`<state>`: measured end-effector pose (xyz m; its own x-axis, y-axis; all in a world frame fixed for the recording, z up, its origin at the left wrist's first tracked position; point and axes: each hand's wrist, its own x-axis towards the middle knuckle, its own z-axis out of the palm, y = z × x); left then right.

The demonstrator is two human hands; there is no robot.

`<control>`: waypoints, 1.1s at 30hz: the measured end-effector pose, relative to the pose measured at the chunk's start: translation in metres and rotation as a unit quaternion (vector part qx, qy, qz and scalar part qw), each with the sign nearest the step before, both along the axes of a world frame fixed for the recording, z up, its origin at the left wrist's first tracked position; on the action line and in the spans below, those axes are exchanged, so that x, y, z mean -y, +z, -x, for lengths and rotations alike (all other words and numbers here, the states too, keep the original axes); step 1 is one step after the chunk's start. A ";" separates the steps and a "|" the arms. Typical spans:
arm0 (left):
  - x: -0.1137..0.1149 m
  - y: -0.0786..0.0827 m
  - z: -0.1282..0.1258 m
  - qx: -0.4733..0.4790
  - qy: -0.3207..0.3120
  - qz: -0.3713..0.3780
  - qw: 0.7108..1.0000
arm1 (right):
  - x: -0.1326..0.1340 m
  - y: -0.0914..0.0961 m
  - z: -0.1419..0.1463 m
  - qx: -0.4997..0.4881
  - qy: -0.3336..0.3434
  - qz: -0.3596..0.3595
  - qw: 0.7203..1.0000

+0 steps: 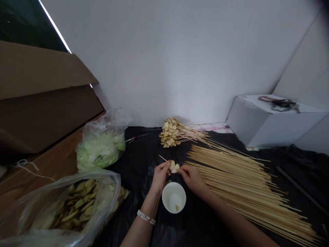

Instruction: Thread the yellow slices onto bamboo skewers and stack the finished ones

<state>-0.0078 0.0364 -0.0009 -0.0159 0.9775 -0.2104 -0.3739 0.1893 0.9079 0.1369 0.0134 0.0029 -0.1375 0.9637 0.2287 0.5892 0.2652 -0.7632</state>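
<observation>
My left hand (160,175), with a beaded bracelet at the wrist, is closed on a thin bamboo skewer (162,158), whose end sticks out to the upper left. Pale potato slices (174,167) sit between my two hands, seemingly on that skewer. My right hand (192,176) pinches the right edge of the slices; its fingertips partly hide what they grip. Just below the hands stands a white cup (174,198) with a small yellowish scrap inside. Beyond them lies a pile of skewered potato slices (170,132), sticks pointing right.
Many bare bamboo skewers (239,185) spread across the black plastic sheet (140,151) at right. On the left are an open bag of potato slices (79,202) and a bag of pale green leaves (101,147). A white box (259,123) bearing keys stands back right, by the wall.
</observation>
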 end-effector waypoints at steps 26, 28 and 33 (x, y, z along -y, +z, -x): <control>-0.011 0.005 0.031 0.248 0.022 0.037 0.968 | -0.005 0.002 -0.032 -0.062 0.020 0.071 0.995; -0.011 0.005 0.031 0.220 0.036 0.051 0.974 | -0.003 0.005 -0.031 -0.065 0.025 0.068 0.995; -0.009 0.007 0.032 0.199 0.060 0.061 0.976 | -0.001 0.011 -0.029 -0.068 0.031 0.060 0.995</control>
<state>-0.0394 0.0452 0.0062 -0.0217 0.9408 -0.3382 -0.7187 0.2205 0.6595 0.1661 0.0142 0.0137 -0.1741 0.9757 0.1328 0.4637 0.2003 -0.8630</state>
